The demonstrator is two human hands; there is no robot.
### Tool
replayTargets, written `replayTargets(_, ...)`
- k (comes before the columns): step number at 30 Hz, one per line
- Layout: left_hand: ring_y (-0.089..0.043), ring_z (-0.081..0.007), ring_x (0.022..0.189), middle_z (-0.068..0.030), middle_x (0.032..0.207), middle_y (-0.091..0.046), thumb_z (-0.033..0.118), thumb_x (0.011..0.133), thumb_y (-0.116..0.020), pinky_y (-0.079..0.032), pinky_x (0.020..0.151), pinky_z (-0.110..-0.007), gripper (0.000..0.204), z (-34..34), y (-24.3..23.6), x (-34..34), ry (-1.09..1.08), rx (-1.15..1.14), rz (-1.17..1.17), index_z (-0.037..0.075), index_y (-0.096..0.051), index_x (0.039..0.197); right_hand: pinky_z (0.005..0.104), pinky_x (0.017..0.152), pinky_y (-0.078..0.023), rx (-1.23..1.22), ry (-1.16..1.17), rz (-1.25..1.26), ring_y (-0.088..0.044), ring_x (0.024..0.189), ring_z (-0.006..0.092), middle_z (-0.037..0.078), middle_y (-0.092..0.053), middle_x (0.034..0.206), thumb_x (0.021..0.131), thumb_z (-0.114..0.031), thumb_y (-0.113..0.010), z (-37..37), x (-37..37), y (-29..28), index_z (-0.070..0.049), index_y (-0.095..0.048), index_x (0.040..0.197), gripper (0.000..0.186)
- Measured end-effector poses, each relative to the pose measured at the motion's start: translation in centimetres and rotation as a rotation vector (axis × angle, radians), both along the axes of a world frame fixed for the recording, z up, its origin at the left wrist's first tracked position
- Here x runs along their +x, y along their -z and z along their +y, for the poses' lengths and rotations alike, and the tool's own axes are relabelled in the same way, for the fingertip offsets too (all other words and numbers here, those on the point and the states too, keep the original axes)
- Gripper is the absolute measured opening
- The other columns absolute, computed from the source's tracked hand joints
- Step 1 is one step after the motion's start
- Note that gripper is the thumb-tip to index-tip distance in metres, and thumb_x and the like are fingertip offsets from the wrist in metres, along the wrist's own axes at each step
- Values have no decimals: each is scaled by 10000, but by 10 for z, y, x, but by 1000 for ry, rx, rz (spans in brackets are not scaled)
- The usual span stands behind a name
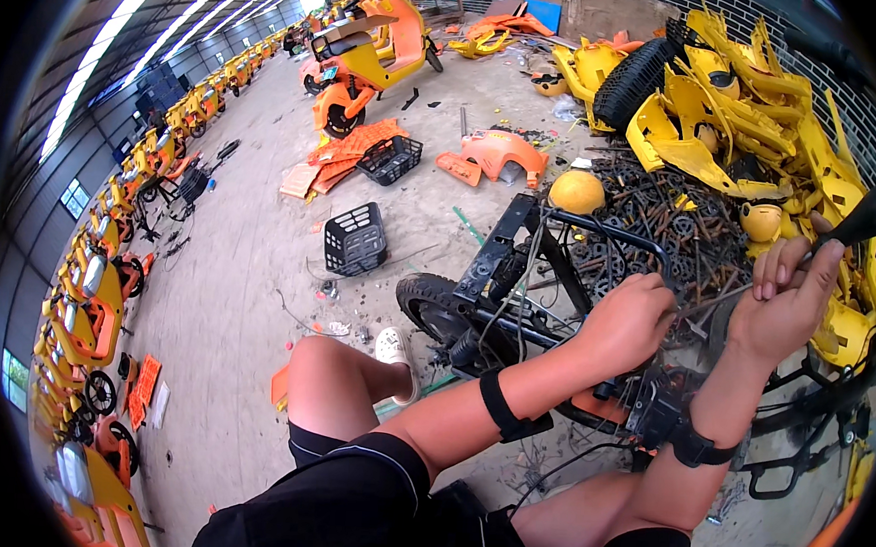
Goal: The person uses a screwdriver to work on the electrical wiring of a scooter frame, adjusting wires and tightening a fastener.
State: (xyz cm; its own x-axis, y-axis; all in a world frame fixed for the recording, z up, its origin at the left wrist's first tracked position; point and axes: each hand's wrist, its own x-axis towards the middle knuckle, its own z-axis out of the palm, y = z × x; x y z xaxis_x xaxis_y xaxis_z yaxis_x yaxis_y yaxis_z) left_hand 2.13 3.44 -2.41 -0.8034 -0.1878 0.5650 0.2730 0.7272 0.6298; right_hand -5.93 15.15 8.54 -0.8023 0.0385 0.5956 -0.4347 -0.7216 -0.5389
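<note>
My right hand [782,296] is raised at the right, fingers curled round a long tool with a flared black handle [869,210]; its exact kind is unclear. A thin metal shaft [709,305] runs from that hand down toward my left hand [634,318]. The left fingers are closed at the shaft's lower end, and what they pinch is hidden. Below both hands stands a stripped black scooter frame [529,323] with its wheel [426,308] and loose cables. A black box-shaped part [659,412] sits low on it, between my forearms.
A heap of rusty metal parts [649,220] lies beyond the frame, with yellow body panels [744,101] piled behind it. Two black baskets [356,239] and orange panels [350,150] lie on the floor. An orange-yellow scooter [375,62] stands farther back; rows of scooters [95,305] line the left.
</note>
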Motion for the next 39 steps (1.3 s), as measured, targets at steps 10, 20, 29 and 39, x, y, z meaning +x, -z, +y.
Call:
replayTargets(10, -612, -392, 952, -161, 927, -633, 71, 851, -721, -508, 840, -469, 104, -1, 1, -3, -1, -24, 9, -11, -702, 911, 207, 457, -207, -1, -24, -37, -242, 506, 33, -48, -318, 654, 1128, -384, -447, -8, -5, 4, 8, -543, 1280, 431)
replayTargets(20, -609, -400, 965, -176, 931, -630, 81, 849, -715, -506, 849, -474, 105, -2, 1, 0, -11, 0, 14, -6, -701, 907, 209, 476, -220, 15, 10, -25, -264, 519, 47, -42, -322, 657, 1123, -382, -461, -6, -9, 6, 20, -542, 1272, 436)
replayTargets(29, -607, -393, 960, -163, 921, -621, 82, 857, -711, -506, 841, -471, 107, -2, 0, -2, 6, -24, 4, -7, -691, 912, 211, 475, -234, -61, 5, -16, -283, 513, 46, -35, -346, 671, 1135, -366, -417, 11, -18, 4, -9, -521, 1290, 403)
replayTargets(39, -605, -392, 958, -162, 922, -623, 80, 860, -710, -504, 847, -470, 113, 1, 0, -1, 5, -26, 18, -14, -693, 922, 207, 464, -230, -7, 7, -13, -274, 515, 42, -43, -333, 667, 1131, -389, -431, 5, -9, 2, 4, -516, 1292, 433)
